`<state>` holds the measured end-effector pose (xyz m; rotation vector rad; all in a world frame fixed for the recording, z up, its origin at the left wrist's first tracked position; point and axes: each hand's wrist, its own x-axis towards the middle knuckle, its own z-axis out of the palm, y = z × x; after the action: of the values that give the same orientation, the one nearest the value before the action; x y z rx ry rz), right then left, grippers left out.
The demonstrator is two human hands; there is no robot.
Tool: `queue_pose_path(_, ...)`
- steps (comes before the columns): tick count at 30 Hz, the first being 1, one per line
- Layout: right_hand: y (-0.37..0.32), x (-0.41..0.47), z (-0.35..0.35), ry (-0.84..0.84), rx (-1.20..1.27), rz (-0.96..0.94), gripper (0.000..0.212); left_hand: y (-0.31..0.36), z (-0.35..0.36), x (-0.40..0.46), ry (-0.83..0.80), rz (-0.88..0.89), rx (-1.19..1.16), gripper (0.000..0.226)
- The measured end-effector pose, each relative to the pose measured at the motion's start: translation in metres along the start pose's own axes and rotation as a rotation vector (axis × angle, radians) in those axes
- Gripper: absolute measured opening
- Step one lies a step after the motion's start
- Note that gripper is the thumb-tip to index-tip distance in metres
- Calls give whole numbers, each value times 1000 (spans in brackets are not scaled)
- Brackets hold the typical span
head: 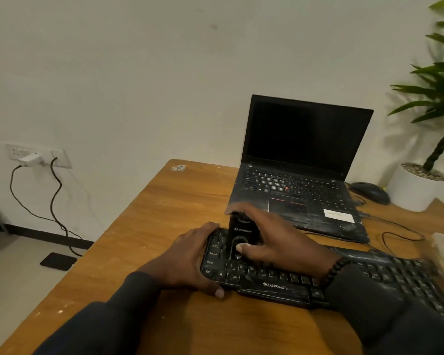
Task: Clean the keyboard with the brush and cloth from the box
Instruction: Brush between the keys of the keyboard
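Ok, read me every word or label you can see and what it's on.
"ZEBRONICS": front edge of the keyboard.
"Ctrl", "Shift", "Caps Lock", "Alt": its left keys.
Logo on the black brush that the right hand holds: blurred.
Laptop sticker and keys: too small.

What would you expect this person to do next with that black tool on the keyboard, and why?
Probably sweep the brush rightward along the key rows. The right hand grips it upright over the left end of the keyboard, while the left hand holds that end down, and most keys to the right lie beyond it.
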<state>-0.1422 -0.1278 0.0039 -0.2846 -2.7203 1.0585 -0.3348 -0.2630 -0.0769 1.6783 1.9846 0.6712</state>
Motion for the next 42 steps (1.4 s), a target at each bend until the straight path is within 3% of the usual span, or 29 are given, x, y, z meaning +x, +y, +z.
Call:
queue_pose_path(4,18,23,-2,225,-211,60,61,-4,2,-1,9,-53,21,136)
queue_pose_path(7,21,32,11,212,-457,61,67,-2,2,0,18,-63,34,137)
queue_pose_path(10,18,16,24,158,-537,-11,66,-6,3,1,32,-44,46,136)
queue_pose_path(12,17,-1,19,145,-387,9,62,-7,3,3,34,-49,49,137)
queue_pose_path(16,19,-21,1,237,142,109,55,-7,3,2,11,-62,23,136)
queue_pose_path(22,26,-9,-7,360,524,259,51,-5,4,0,17,-62,17,135)
queue_pose_path(29,36,-9,-11,290,601,360,47,-5,3,1,10,-62,25,135)
queue_pose_path(31,35,-9,-20,222,495,381,43,-6,3,1,14,-64,25,135)
queue_pose_path(37,23,10,-48,-97,-251,339,28,-7,3,1,11,-60,16,136)
queue_pose_path(42,17,25,-54,-274,-437,293,19,-7,4,0,10,-59,14,135)
